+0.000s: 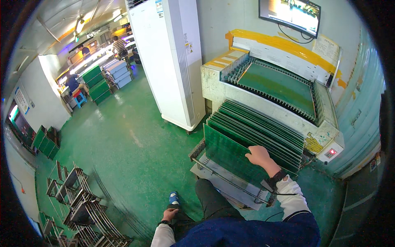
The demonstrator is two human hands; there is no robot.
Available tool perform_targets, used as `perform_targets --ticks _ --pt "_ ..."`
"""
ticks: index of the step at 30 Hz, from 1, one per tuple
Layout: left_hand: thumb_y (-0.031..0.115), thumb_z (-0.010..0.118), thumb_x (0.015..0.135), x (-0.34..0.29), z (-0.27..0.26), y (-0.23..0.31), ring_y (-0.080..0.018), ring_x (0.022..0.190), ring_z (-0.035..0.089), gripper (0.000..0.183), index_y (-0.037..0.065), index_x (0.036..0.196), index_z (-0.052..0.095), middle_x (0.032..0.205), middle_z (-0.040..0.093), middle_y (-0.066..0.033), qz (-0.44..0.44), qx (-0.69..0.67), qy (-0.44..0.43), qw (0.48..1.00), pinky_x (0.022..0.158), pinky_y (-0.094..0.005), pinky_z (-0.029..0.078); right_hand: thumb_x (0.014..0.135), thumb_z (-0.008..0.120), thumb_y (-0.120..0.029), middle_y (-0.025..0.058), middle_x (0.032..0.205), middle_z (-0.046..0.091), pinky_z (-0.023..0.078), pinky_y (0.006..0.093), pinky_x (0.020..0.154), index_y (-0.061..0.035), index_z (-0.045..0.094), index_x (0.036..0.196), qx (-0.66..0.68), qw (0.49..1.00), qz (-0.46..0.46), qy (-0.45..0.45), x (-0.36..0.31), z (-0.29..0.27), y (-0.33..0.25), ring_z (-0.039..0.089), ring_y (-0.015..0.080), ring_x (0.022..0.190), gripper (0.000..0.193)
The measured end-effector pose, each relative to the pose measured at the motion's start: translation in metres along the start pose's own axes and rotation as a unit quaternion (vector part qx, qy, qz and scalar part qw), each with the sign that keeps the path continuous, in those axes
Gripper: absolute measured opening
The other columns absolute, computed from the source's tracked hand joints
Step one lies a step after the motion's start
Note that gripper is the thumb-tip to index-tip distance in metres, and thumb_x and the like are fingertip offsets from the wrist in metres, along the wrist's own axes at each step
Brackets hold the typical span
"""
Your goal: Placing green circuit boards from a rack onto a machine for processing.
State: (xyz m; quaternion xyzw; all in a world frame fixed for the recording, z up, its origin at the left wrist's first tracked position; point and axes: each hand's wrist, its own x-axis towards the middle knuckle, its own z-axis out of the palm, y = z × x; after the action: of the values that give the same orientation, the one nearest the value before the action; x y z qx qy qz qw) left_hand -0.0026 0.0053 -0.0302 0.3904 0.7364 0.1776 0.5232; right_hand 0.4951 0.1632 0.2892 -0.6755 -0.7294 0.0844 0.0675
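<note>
A row of thin green panels (230, 145), like circuit boards, stands on edge in a metal rack (224, 175) in front of me. My right hand (262, 158) is closed over the top edge of the nearest panel, which stands upright at the front of the row. Its fingertips are hidden behind that edge. Down by my left leg, my left hand (170, 214) hangs with its fingers curled together and nothing visible in it. A dark band circles each wrist, and a thin cord trails from the right one.
Behind the rack stands a cream conveyor machine (267, 101), with a green panel (279, 86) lying on its rollers. A tall white cabinet (168, 61) is left of it. Metal racks (78, 201) stand at lower left. People sit and stand far off by lit benches.
</note>
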Motion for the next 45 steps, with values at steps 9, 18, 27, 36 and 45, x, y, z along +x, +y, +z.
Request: perform_targets --ticks 9,18,27,36,45 --pt "0.036 0.072 0.070 0.016 -0.002 -0.031 -0.0145 0.070 0.062 0.040 0.004 0.092 0.068 0.083 0.067 -0.0070 -0.006 0.000 0.017 1.000 0.066 -0.0284 0.050 0.076 0.062 -0.031 0.0193 0.076 0.060 0.046 0.0463 0.067 -0.0004 0.058 0.077 0.000 1.000 -0.011 0.003 0.005 0.002 -0.008 0.058 0.0375 0.075 0.031" --pt "0.037 0.071 0.070 -0.009 -0.004 0.006 -0.0132 0.068 0.061 0.041 0.003 0.094 0.068 0.082 0.066 -0.0059 -0.011 0.027 0.021 0.999 0.065 -0.0275 0.050 0.075 0.062 -0.030 0.0195 0.076 0.060 0.046 0.0464 0.067 -0.0002 0.058 0.077 0.004 1.000 -0.006 0.013 0.004 0.003 -0.002 0.058 0.0376 0.076 0.030" --pt "0.038 0.072 0.070 -0.008 -0.004 0.006 -0.0143 0.072 0.062 0.043 0.003 0.095 0.067 0.084 0.067 -0.0068 -0.012 0.032 0.018 0.999 0.067 -0.0282 0.050 0.074 0.063 -0.029 0.0201 0.077 0.060 0.045 0.0457 0.068 -0.0006 0.060 0.080 0.011 1.000 0.011 0.004 0.004 0.001 -0.004 0.057 0.0376 0.078 0.030" --pt "0.036 0.073 0.070 -0.009 -0.002 0.009 -0.0146 0.074 0.063 0.041 0.003 0.093 0.068 0.085 0.067 -0.0072 -0.035 0.027 0.024 0.999 0.069 -0.0281 0.050 0.074 0.062 -0.030 0.0199 0.078 0.061 0.045 0.0455 0.069 -0.0007 0.060 0.081 0.007 1.000 0.018 0.003 0.003 -0.001 -0.006 0.058 0.0373 0.079 0.030" --pt "0.036 0.072 0.070 -0.007 -0.002 0.002 -0.0147 0.073 0.063 0.040 0.003 0.093 0.068 0.085 0.067 -0.0079 -0.026 0.021 0.034 0.999 0.069 -0.0285 0.050 0.076 0.062 -0.031 0.0194 0.077 0.061 0.046 0.0466 0.069 -0.0008 0.058 0.079 0.007 1.000 0.015 0.001 0.002 -0.002 -0.009 0.058 0.0379 0.077 0.030"
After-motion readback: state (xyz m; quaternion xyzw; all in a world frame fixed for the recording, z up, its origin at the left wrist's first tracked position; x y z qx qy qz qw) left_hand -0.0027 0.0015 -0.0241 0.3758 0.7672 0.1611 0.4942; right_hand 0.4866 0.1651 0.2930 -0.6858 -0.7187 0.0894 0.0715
